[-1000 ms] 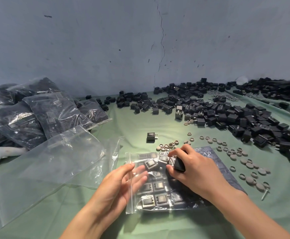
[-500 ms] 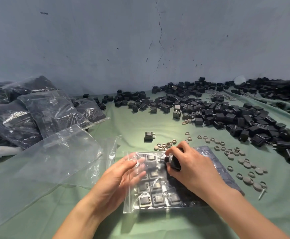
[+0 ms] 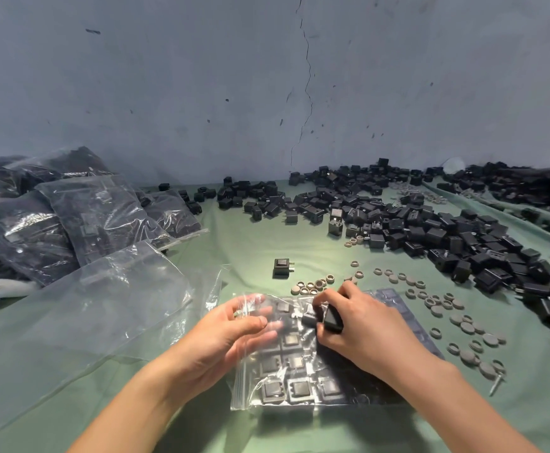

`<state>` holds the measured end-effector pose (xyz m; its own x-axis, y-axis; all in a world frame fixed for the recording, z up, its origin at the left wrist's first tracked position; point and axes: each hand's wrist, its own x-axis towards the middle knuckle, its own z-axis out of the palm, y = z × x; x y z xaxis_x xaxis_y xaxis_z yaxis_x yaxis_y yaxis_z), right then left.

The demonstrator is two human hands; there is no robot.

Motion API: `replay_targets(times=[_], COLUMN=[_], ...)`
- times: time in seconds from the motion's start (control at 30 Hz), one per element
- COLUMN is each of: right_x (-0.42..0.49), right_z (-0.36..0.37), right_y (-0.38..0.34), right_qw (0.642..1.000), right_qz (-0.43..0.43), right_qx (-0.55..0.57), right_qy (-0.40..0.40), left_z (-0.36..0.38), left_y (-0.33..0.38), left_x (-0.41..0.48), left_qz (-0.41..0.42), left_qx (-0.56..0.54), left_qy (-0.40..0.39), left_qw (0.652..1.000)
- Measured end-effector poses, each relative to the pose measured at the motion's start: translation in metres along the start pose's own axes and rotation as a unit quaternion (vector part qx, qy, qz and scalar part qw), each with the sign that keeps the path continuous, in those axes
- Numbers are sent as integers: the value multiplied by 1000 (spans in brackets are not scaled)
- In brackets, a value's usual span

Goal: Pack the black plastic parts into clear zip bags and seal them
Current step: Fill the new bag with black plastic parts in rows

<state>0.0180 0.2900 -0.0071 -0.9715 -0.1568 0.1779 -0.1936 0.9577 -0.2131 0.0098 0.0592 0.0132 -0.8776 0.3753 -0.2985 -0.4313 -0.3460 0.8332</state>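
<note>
A clear zip bag (image 3: 299, 384) lies flat on the green cloth in front of me, with several black plastic parts set in rows inside it. My left hand (image 3: 231, 338) has its fingers slid into the bag's open left edge and lifts the top layer. My right hand (image 3: 362, 331) grips a black plastic part (image 3: 332, 320) and pushes another one (image 3: 309, 318) at the bag's upper end. A single black part (image 3: 281, 268) stands alone beyond the bag.
A large heap of loose black parts (image 3: 447, 230) covers the right and back of the cloth. Small grey rings and caps (image 3: 456, 318) lie scattered right of the bag. Empty clear bags (image 3: 80, 308) lie to the left, with filled bags (image 3: 70, 217) stacked behind them.
My left hand has slid further into the bag's opening and lifted the plastic. My right hand has shifted the part it grips slightly toward the bag's mouth.
</note>
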Motion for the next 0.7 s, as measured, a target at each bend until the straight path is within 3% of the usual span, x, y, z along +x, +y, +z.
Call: replay_targets(times=[0.3, 0.5, 0.7], right_x=[-8, -10, -10], right_z=[8, 3, 5], right_y=[4, 4, 0], right_qw=[997, 997, 996], right_qz=[3, 32, 47], right_qx=[-33, -12, -7], right_qy=[75, 65, 72], left_z=[-4, 0, -4], left_y=[-9, -11, -13], left_x=[1, 5, 9], left_qz=[-43, -8, -43], left_qx=[-53, -59, -108], left_qy=[-56, 12, -31], left_qw=[996, 998, 993])
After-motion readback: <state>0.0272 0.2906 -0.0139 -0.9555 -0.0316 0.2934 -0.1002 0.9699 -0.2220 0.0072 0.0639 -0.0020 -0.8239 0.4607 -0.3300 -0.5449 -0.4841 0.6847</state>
